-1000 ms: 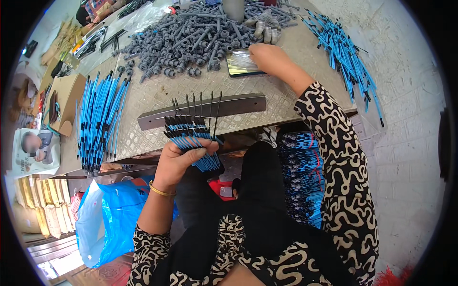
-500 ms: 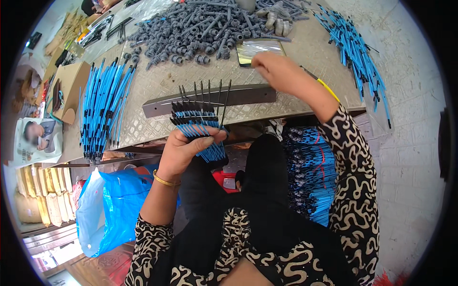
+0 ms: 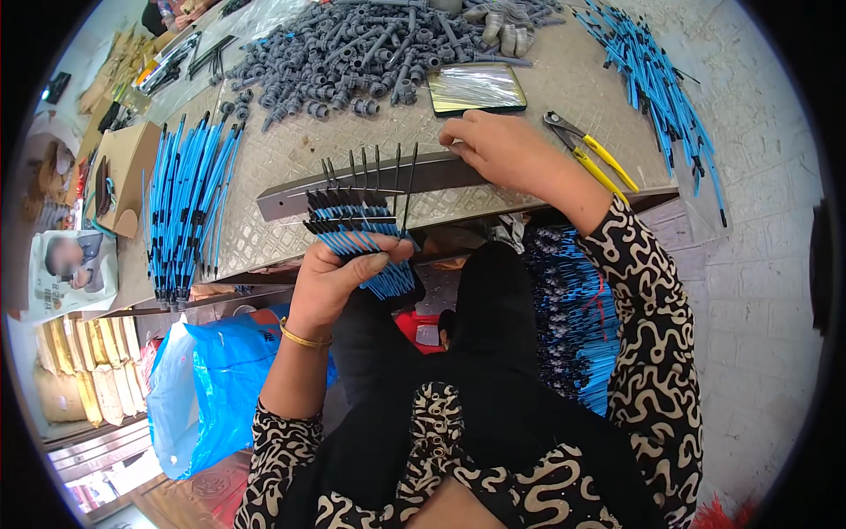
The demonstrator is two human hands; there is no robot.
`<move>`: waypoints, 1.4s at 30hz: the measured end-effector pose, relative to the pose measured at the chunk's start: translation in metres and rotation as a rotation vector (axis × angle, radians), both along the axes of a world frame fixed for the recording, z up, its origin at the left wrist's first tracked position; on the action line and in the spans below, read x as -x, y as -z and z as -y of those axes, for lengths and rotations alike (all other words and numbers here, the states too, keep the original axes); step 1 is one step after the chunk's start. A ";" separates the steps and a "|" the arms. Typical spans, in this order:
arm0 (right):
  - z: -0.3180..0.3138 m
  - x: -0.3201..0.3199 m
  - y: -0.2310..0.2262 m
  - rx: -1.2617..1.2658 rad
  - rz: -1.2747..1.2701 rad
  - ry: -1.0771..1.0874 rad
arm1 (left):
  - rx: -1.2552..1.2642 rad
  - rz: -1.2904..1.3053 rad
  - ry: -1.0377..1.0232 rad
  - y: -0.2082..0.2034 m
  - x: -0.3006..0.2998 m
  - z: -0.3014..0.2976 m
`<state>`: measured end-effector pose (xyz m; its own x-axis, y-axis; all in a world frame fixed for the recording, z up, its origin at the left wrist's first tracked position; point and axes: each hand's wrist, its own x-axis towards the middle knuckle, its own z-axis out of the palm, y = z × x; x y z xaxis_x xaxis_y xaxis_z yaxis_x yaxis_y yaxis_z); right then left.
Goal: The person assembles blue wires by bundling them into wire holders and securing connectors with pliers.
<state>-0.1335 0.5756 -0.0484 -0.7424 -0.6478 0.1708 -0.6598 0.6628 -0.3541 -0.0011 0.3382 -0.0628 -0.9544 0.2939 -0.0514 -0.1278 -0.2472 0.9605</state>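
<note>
My left hand [image 3: 345, 267] is closed around a bundle of blue tubes with black ends [image 3: 352, 231], held over the table's front edge. Thin black rods [image 3: 377, 167] stick up from the bundle, and a thin silvery piece lies across it. My right hand [image 3: 493, 148] hovers above a long grey metal bar [image 3: 286, 205], its fingers pinched together; whatever is between the fingertips is too small to make out. Just beyond it lies a shallow tin of thin silvery pins [image 3: 478, 86]. Pliers with yellow handles [image 3: 608, 166] rest to the right of my right hand.
Grey plastic fittings [image 3: 352, 62] are heaped at the back of the table [image 3: 264, 159], beside a grey glove [image 3: 507, 31]. Blue tubes lie in piles at left [image 3: 189, 207] and right [image 3: 652, 84]. More tubes [image 3: 568, 317] sit under the table. A blue plastic bag [image 3: 225, 375] stands at lower left.
My right hand has moved left and toward me from the tin, uncovering the tin and the pliers. My left hand still grips the bundle in nearly the same place.
</note>
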 end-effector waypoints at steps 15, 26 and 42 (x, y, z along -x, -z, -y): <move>0.019 0.009 0.005 0.035 -0.015 -0.041 | -0.006 0.001 0.024 -0.001 0.001 0.002; 0.035 0.011 0.007 0.066 -0.051 -0.062 | 0.006 0.011 0.037 -0.003 0.001 0.002; 0.015 0.014 0.000 -0.002 0.109 -0.054 | 0.009 -0.004 -0.001 -0.003 0.000 -0.002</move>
